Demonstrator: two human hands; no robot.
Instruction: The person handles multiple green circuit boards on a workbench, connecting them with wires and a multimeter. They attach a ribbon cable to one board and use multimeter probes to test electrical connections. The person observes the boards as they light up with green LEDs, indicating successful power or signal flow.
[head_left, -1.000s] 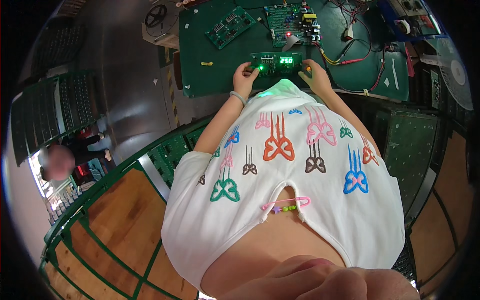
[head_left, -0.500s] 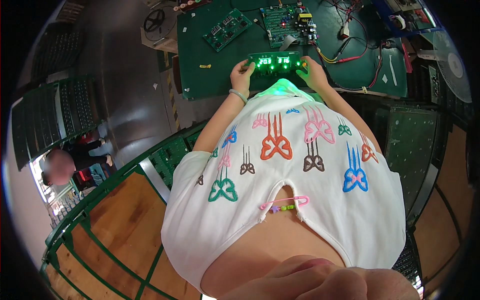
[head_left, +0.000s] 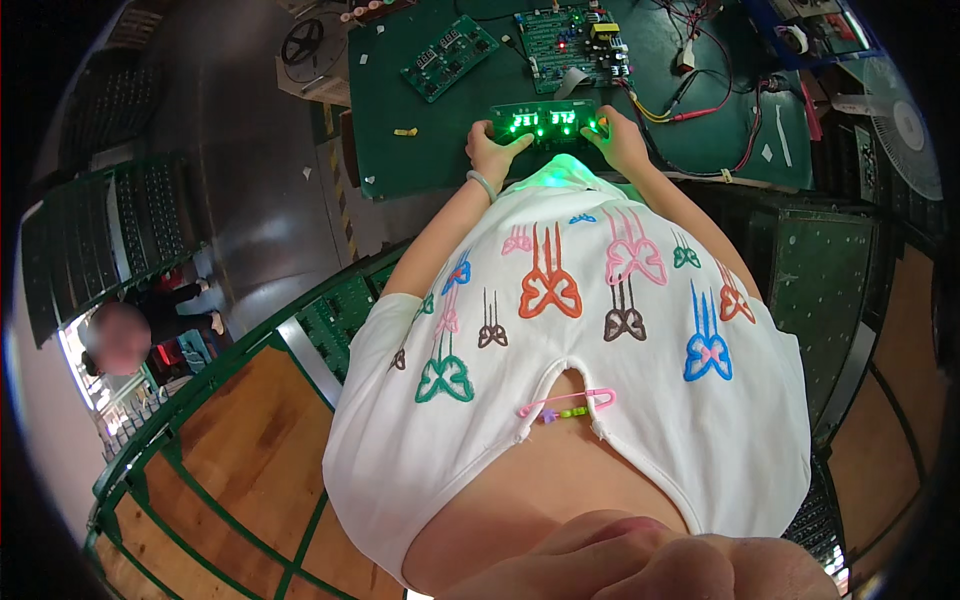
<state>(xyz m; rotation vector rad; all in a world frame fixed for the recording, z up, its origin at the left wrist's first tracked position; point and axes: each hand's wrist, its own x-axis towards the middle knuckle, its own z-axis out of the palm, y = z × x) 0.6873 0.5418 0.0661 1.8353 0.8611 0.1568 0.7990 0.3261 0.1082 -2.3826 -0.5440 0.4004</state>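
Observation:
Between my two hands is a green circuit board with lit green digit displays point(head_left: 543, 118), tilted up at the near edge of the green table. My left hand point(head_left: 493, 148) grips its left end, the thumb stretched along the lower front. My right hand point(head_left: 618, 142) holds the right end, with the thumb on the board's front. A flat grey ribbon cable point(head_left: 572, 82) runs from the board's back to a larger green circuit board point(head_left: 572, 48), which carries a yellow part and a small red light. Farther left lies another green display board point(head_left: 449, 60), unlit.
Red, yellow and black wires with probes point(head_left: 690, 112) spread over the table's right side. A small yellow piece point(head_left: 405, 132) lies on the green tabletop point(head_left: 400, 165). A white fan point(head_left: 905, 135) stands at right. At far left, a person point(head_left: 160, 325) sits beyond board racks point(head_left: 105, 230).
My left thumb has moved right along the lower front of the lit board. My right thumb has shifted up and closer to the board's right end. The displayed digits look different.

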